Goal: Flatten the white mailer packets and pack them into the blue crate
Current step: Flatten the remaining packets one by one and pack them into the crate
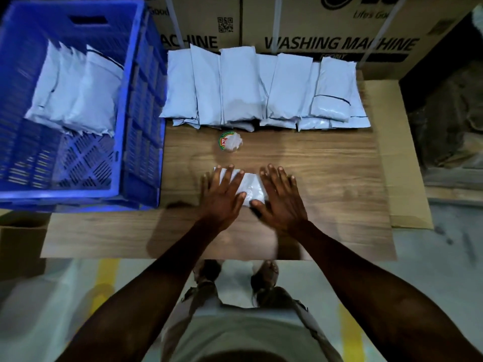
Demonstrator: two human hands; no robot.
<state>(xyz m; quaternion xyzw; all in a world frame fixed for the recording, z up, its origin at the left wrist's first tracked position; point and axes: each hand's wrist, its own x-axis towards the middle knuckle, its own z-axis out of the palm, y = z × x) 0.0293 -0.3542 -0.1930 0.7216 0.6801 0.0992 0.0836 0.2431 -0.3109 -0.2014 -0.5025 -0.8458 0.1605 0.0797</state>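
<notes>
A white mailer packet (249,188) lies flat on the wooden table in front of me. My left hand (223,195) presses on its left half with straight, spread fingers. My right hand (279,198) presses on its right half the same way. Most of the packet is hidden under my palms. A row of several more white mailer packets (261,92) lies along the far side of the table. The blue crate (130,105) stands at the left and holds several packets (75,92) leaning against its far wall.
A small round tape-like item (230,142) with a red and green label sits between the row and my hands. Cardboard washing machine boxes (339,35) stand behind the table. A flat cardboard sheet (402,152) sticks out at the table's right. Bare wood (326,165) shows right of my hands.
</notes>
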